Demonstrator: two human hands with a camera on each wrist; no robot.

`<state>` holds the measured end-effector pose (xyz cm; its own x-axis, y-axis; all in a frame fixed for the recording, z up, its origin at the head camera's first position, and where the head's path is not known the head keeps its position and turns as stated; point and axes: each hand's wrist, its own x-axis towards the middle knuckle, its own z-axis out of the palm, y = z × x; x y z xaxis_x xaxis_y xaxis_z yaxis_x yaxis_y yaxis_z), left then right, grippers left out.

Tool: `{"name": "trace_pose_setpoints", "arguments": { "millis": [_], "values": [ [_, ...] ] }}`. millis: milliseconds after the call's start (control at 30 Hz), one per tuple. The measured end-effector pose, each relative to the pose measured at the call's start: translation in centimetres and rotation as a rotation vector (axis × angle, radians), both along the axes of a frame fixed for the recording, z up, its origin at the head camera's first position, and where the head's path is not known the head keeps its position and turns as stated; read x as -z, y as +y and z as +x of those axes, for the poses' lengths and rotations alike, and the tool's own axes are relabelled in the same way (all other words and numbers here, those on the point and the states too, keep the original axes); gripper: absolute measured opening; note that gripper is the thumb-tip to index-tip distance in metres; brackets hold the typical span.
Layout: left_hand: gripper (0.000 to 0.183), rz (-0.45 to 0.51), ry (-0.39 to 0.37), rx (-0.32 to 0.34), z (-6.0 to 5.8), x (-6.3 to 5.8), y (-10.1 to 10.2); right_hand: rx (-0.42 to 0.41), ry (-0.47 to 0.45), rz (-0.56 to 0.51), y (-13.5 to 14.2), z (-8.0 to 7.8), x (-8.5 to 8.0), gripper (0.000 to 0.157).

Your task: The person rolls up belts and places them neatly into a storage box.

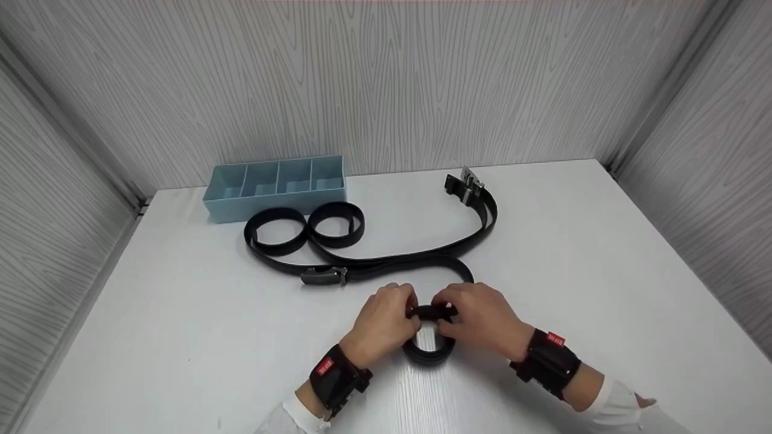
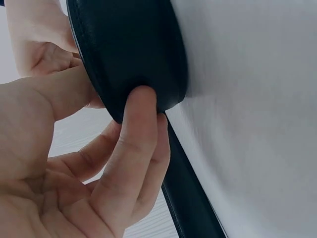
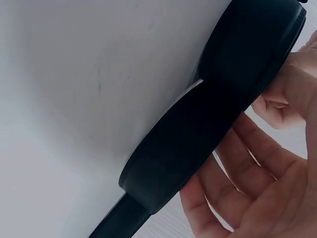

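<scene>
Both hands hold a black leather belt's rolled coil [image 1: 427,359] standing on edge on the white table. My left hand [image 1: 384,322] pinches the coil's left side, thumb inside the ring and fingers outside, as the left wrist view shows. At the upper right of the ring, my right hand [image 1: 481,314] grips the coil and strap with thumb and fingers. From under the right hand the unrolled strap [image 1: 449,261] curves away and back to the left. In the right wrist view, a wide curve of the strap [image 3: 168,144] runs off the coil along the fingers.
Beyond the hands lie more black belt straps, with two loops [image 1: 276,211] at left, a dark buckle [image 1: 322,276] before them and a silver buckle [image 1: 471,181] at back right. A blue four-slot tray [image 1: 277,204] stands near the grey wood-grain back wall [image 1: 392,78].
</scene>
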<state>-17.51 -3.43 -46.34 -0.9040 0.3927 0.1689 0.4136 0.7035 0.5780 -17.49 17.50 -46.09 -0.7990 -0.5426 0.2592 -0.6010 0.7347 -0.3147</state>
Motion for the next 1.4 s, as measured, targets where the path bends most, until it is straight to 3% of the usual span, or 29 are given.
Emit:
{"name": "trace_pose_setpoints", "arguments": {
  "millis": [367,600,867,1133,1400],
  "values": [
    [0.013,0.030,-0.068,0.012,0.1,-0.1,-0.2,-0.078,0.068,-0.023,-0.6,-0.3,0.6,0.021],
    [0.011,0.020,-0.026,0.011,0.2,0.1,0.0,-0.076,-0.006,-0.035,0.0,-0.3,0.4,0.018],
    [0.012,-0.031,0.029,-0.042,0.2,0.0,0.2,-0.031,-0.057,0.047,1.1,0.1,-0.4,0.037],
    [0.014,-0.035,0.045,-0.071,0.2,0.0,0.2,-0.013,-0.069,0.025,0.4,0.2,-0.3,0.030],
    [0.012,-0.041,-0.049,-0.025,0.3,-0.5,0.0,-0.061,-0.048,-0.041,0.1,0.1,-0.2,0.030]
  ]
}}
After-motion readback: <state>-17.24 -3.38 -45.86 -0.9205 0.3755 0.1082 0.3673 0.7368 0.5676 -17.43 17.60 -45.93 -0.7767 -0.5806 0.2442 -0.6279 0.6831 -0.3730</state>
